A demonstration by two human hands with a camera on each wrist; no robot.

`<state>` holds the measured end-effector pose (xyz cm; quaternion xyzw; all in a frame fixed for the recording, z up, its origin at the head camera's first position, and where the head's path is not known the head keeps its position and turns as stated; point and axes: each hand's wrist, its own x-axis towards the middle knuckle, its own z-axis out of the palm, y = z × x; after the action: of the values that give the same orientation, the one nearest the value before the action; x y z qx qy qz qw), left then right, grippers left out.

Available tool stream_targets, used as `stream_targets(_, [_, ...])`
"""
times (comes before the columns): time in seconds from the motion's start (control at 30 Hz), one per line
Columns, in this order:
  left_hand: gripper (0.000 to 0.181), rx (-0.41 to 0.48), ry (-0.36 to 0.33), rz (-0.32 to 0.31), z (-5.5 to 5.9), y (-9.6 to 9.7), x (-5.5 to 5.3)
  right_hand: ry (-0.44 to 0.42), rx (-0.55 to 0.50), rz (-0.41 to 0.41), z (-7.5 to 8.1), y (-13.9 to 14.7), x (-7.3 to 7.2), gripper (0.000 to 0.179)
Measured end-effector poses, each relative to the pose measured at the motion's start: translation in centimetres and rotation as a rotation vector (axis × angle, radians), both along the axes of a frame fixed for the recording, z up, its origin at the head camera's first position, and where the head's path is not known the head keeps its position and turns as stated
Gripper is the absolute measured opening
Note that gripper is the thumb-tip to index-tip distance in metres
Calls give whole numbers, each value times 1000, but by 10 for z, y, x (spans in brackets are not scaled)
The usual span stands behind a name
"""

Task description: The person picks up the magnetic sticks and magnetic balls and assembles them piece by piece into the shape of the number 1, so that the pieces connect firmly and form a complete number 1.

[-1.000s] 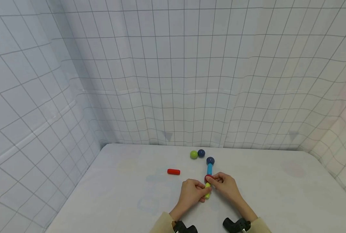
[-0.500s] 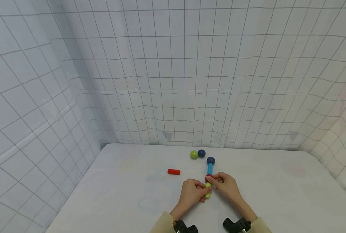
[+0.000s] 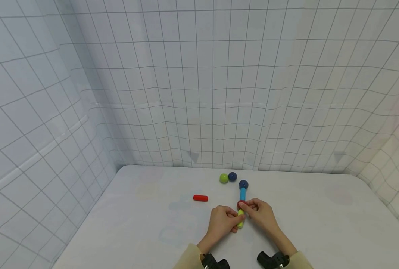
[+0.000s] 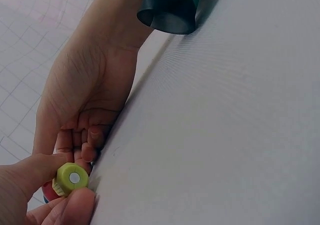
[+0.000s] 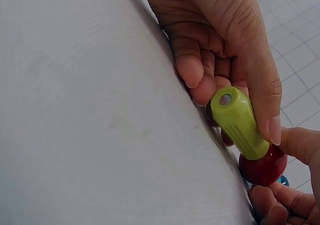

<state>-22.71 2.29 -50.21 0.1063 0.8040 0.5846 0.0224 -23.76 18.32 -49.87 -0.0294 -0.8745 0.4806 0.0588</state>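
Note:
My left hand (image 3: 221, 221) pinches a yellow-green ridged rod (image 5: 240, 122) between thumb and fingers. A pale round disc shows in the rod's near end (image 4: 74, 178) in the left wrist view. My right hand (image 3: 261, 215) pinches a dark red ball (image 5: 264, 166), which touches the rod's far end. Beyond the red ball a blue rod (image 3: 242, 194) runs away from me, with a dark blue ball (image 3: 243, 184) at its far tip. These pieces form one nearly straight line on the table. The fingers partly cover the red ball in the head view.
A red rod (image 3: 200, 198) lies by itself to the left of the hands. Farther back, a green ball (image 3: 224, 178) and another dark blue ball (image 3: 232, 176) sit side by side. The white table (image 3: 135, 224) ends at a grid-patterned curtain (image 3: 196, 93).
The line of rods and balls has shifted very slightly away from me and to the right. Both hands keep their grip, and the loose pieces stay put.

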Motion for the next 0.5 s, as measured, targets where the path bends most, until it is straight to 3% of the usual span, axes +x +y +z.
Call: stream_targets(0.5, [20, 14, 9, 2, -1, 2, 0, 3, -20, 1, -2, 1, -1, 32])
